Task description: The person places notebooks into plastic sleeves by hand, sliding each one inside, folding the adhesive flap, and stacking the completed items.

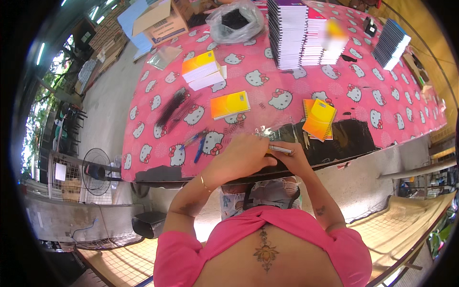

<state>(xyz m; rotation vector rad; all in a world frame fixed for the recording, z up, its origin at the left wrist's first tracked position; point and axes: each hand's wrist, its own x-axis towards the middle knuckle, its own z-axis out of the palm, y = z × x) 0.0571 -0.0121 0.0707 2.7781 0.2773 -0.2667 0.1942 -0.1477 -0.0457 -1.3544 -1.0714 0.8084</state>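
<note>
A small notebook [281, 149] with white page edges is held at the table's near edge, between my hands. My right hand [297, 160] grips its right end. Curled around the left end is my left hand [245, 154], which hides much of the cover; its fingertips are partly out of sight. Beyond my right hand lie a few yellow-orange spiral notebooks [319, 119], stacked askew. Farther left is a flat yellow-orange pad [230, 104]. Pens [198, 152] and loose dark binding coils [172, 109] rest left of my left hand; more thin coils [234, 128] lie just past it.
A taller stack of small yellow pads [203, 69] stands behind. Tall stacks of spiral notebooks [289, 36] rise at the far middle, with another dark stack [391, 44] at far right. A plastic bag [234, 21] and open carton [162, 24] are at the back; a fan [97, 171] stands left.
</note>
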